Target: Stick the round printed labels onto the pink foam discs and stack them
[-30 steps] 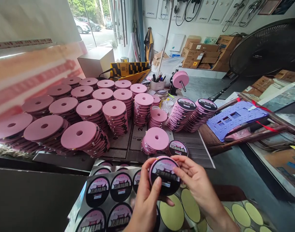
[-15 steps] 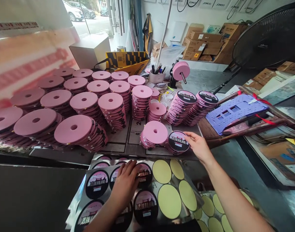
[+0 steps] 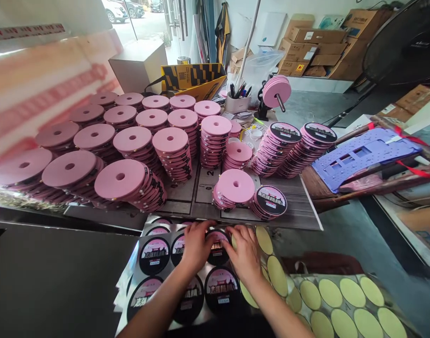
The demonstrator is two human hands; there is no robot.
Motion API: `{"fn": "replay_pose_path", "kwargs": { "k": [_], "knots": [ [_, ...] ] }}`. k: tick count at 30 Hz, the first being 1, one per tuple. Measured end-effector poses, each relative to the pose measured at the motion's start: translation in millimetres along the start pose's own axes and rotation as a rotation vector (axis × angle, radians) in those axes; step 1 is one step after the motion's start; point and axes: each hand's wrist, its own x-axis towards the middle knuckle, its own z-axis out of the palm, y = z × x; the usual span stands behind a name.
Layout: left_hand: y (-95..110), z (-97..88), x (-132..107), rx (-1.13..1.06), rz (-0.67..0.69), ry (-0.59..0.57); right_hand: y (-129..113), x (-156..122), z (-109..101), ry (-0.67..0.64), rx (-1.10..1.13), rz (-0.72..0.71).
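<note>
A silvery sheet of round black-and-pink labels (image 3: 154, 256) lies before me, low in the view. My left hand (image 3: 198, 246) rests on it at the left edge of one round label (image 3: 218, 256), thumb reaching over that label. At the same label's right side lies my right hand (image 3: 246, 251), fingers stretched over the sheet and thumb pointing inward. Both hands look open. The label appears flat; whether an edge is lifted cannot be made out. Yellowish bare circles (image 3: 277, 276) show on the sheet's right part.
Beyond the sheet, a table (image 3: 303, 206) bears many stacks of pink foam spools (image 3: 119, 178). A short stack has a labelled spool (image 3: 270, 200) on top; two taller labelled stacks (image 3: 285, 134) lean behind. A purple plastic stool (image 3: 363, 157) stands right. Another sheet with yellowish circles (image 3: 341, 293) lies lower right.
My right hand has left the labelled spool on the short stack and come down to the sheet beside my left hand. The view has shifted slightly.
</note>
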Motion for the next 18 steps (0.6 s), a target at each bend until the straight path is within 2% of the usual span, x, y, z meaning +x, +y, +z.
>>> {"fn": "replay_pose_path", "kwargs": {
  "k": [3, 12, 18],
  "knots": [
    [-1, 6.6, 3, -0.117, -0.018, 0.014, 2, 0, 7, 0.004, -0.007, 0.049],
    [3, 14.9, 5, -0.352, -0.047, 0.055, 4, 7, 5, 0.035, 0.148, 0.114],
    [3, 17.4, 5, -0.387, -0.068, 0.082, 1, 7, 4, 0.092, 0.162, 0.043]
  ]
}}
